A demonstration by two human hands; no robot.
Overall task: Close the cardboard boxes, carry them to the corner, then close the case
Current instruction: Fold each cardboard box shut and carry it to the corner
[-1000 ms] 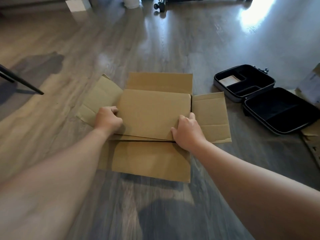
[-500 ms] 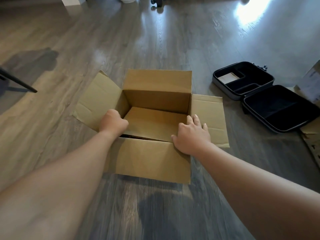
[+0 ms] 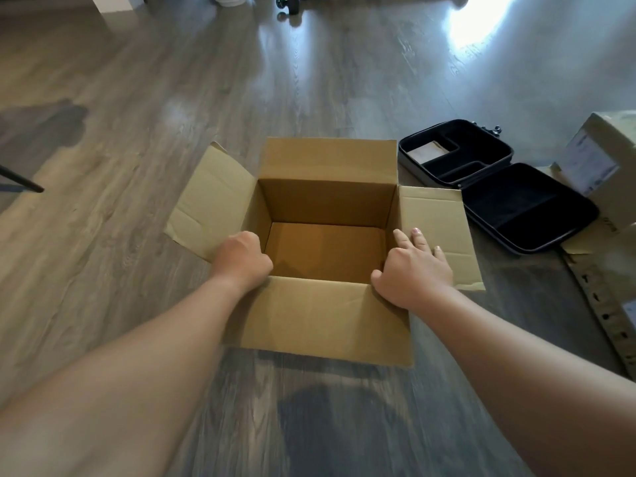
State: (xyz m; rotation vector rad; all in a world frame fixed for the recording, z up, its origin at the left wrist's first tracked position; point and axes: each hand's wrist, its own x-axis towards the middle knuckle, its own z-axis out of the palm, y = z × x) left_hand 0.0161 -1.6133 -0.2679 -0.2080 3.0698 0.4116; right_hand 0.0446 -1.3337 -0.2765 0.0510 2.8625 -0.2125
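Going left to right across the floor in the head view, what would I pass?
Black leg → left flap → open box → right flap → open black case → white box.

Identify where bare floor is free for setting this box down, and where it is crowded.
Free: the floor left of the cardboard box, and the wide stretch beyond its far flap. Crowded: right side, where the open black case, another box and flat cardboard lie.

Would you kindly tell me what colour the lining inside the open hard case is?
Black, seen in the head view inside the open grey hard case.
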